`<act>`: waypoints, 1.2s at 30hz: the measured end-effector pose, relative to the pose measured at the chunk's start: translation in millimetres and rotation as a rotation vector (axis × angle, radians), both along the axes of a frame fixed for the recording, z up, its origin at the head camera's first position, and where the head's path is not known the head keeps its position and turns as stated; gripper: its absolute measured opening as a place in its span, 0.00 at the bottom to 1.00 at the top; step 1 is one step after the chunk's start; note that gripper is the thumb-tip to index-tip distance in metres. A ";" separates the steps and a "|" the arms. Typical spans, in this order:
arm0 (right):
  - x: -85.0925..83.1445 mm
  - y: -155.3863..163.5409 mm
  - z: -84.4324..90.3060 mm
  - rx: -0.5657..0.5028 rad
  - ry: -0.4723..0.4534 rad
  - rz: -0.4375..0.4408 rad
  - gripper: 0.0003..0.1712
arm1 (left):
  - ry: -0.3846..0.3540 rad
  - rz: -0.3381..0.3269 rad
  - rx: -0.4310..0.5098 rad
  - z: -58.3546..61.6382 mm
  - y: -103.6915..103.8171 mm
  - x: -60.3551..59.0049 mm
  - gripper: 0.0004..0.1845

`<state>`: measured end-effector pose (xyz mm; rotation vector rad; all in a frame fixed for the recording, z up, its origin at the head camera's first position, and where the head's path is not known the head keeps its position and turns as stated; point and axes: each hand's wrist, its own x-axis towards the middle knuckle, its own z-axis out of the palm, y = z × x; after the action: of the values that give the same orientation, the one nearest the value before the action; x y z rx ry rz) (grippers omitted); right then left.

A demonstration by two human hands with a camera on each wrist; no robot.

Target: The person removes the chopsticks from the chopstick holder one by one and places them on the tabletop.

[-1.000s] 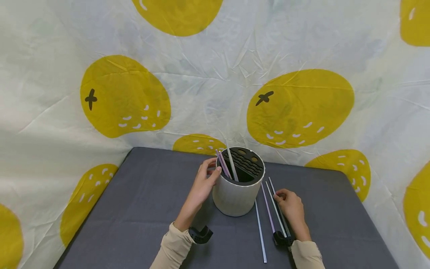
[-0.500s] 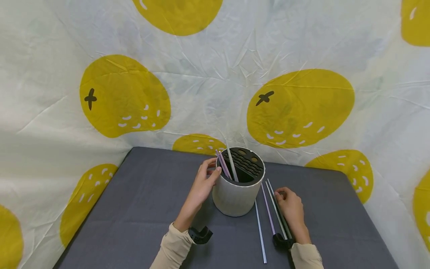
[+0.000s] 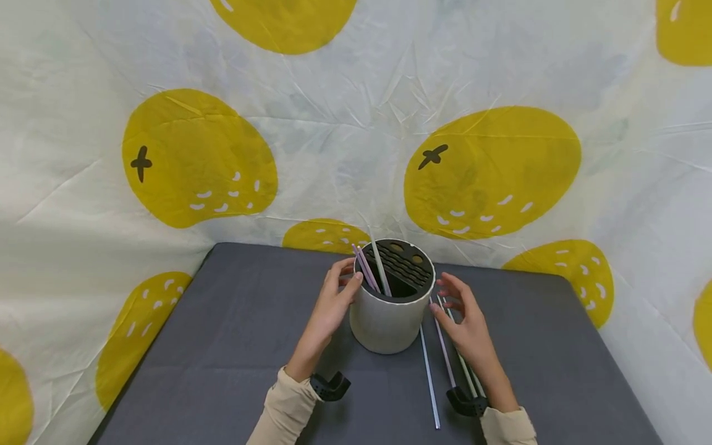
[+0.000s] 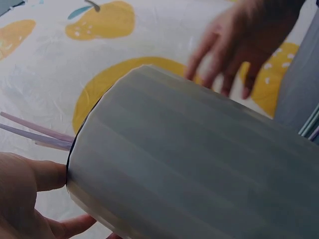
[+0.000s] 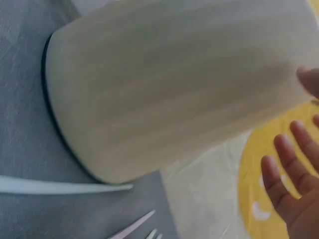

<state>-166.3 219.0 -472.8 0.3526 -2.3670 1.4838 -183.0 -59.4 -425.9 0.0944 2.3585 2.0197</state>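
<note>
A pale round holder with a black slotted top stands on the grey table. Several thin straws lean out of its open left half. My left hand grips the holder's left side, thumb at the rim. My right hand hovers just right of the holder with fingers spread, holding nothing. More straws lie on the table beneath and beside it. In the right wrist view the holder's wall fills the frame, with fingertips at lower right.
Yellow-fruit patterned cloth drapes behind and around the table. One long pale straw lies apart toward the front edge. Black wrist mounts sit on both sleeves.
My right hand lifted off the straws on the table, opened its fingers and moved up-left toward the holder's right side. The left hand stayed on the holder.
</note>
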 end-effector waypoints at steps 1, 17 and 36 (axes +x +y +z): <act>1.4 -2.3 4.1 -0.001 0.027 0.017 0.41 | 0.002 0.003 0.000 0.3 0.0 -0.2 0.27; 11.6 -20.4 34.1 -0.081 0.461 0.206 0.30 | 0.004 -0.004 0.002 1.3 -1.7 1.6 0.28; 0.6 -33.4 43.5 0.140 0.574 0.114 0.21 | 0.022 -0.001 -0.007 2.7 -1.1 4.1 0.28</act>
<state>-165.8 185.5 -429.3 0.8346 -2.0065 1.0710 -178.9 -60.5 -423.2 0.1186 2.3779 2.0198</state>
